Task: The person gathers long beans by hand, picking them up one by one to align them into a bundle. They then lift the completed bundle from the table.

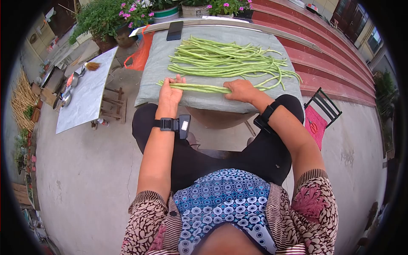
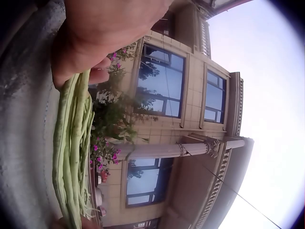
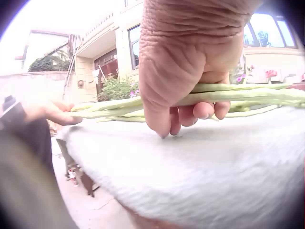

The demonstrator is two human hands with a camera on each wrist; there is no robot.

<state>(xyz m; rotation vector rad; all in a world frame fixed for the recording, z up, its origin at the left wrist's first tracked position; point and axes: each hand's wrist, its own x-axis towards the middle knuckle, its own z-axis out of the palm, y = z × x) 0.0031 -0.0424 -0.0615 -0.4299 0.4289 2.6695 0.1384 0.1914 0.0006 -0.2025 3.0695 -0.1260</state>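
A small bunch of long green beans (image 1: 199, 88) stretches sideways along the near edge of the cloth-covered table (image 1: 153, 80). My left hand (image 1: 171, 91) holds its left end, the fingers behind the beans. Farther right, my right hand (image 1: 240, 90) grips the same bunch from above; in the right wrist view its thumb and curled fingers (image 3: 203, 110) go round the beans. Loose tails run out past it to the right. Just beyond lies a larger spread of long green beans (image 1: 221, 55). In the left wrist view the bean ends vanish under the left hand (image 2: 102, 36).
A dark phone (image 1: 174, 31) lies at the table's far left corner, by an orange plastic bag (image 1: 141, 53). To the left stands a low table (image 1: 87, 95) with a brush (image 1: 92, 66) and metal bowls. Red steps (image 1: 323, 55) rise behind; a folding chair (image 1: 316, 121) stands right.
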